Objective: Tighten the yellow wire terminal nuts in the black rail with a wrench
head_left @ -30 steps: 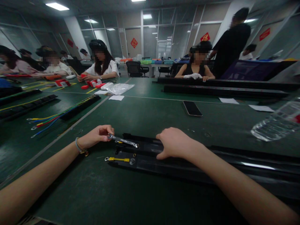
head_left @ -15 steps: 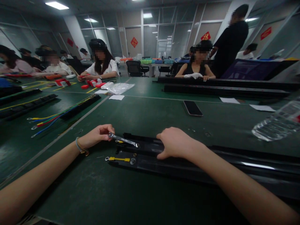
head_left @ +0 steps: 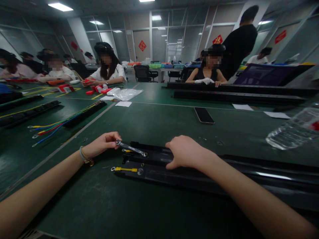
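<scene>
A long black strip (head_left: 159,169) lies across the green table in front of me. My left hand (head_left: 102,144) is closed in a pinch on the handle end of a small silver wrench (head_left: 131,148), whose far end sits on the strip's left end. My right hand (head_left: 185,152) rests palm down on top of the strip, fingers curled over its far edge, just right of the wrench. A yellow-sleeved wire lug (head_left: 124,169) lies at the strip's left end near a silver fastener (head_left: 140,171).
A black phone (head_left: 204,115) lies beyond the strip. A clear plastic bottle (head_left: 291,130) lies at the right. Coloured wires (head_left: 50,127) and other black strips are on the left. Several people sit at the far side; one stands at back right.
Both hands and the wrench stay almost still. The standing person at the back right has leaned further over.
</scene>
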The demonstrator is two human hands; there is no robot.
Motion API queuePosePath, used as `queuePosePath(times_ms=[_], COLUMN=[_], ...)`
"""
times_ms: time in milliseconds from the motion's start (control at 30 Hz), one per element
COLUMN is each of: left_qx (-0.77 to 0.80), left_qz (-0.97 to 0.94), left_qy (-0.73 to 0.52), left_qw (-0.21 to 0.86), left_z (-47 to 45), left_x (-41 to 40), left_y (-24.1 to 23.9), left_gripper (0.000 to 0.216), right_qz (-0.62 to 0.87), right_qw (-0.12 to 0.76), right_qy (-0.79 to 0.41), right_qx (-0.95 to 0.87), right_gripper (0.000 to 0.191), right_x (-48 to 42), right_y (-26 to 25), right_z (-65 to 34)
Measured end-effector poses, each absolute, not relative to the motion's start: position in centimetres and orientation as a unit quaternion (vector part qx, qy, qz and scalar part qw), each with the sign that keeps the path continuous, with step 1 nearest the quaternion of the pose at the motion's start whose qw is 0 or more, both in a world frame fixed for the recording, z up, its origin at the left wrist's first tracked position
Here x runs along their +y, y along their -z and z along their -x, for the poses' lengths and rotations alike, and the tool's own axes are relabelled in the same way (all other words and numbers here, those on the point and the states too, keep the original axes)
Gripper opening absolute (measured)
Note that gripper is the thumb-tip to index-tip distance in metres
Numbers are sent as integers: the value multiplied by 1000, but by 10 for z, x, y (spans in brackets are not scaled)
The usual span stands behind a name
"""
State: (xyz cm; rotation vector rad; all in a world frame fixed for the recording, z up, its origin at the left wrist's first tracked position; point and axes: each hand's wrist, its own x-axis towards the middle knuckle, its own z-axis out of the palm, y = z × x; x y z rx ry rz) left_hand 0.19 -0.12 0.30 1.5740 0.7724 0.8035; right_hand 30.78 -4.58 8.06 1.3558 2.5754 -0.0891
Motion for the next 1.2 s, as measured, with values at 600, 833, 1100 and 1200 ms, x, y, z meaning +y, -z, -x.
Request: queuePosePath(times_ms=[600, 833, 1100, 1200], left_qx=[332, 333, 337, 338], left_qz=[-675, -685, -693, -695], left_qy=[-331, -319, -314, -309], left_qw=[570, 564, 555, 554], left_z=[-2, -1, -1, 0], left_x=[-2, -2, -2, -1], left_y=[-5, -5, -5, -4], left_gripper=[24, 22, 22, 22], right_qz=[-468, -466, -467, -466], right_qw=[125, 122, 121, 122], right_qy=[31, 28, 33, 37], right_qx=[875, 876, 875, 875], right_gripper=[58, 58, 60, 59], right_x=[-46, -47, -46, -46], right_y=[-83, -83, -82, -83], right_z=[-306, -307, -307, -306])
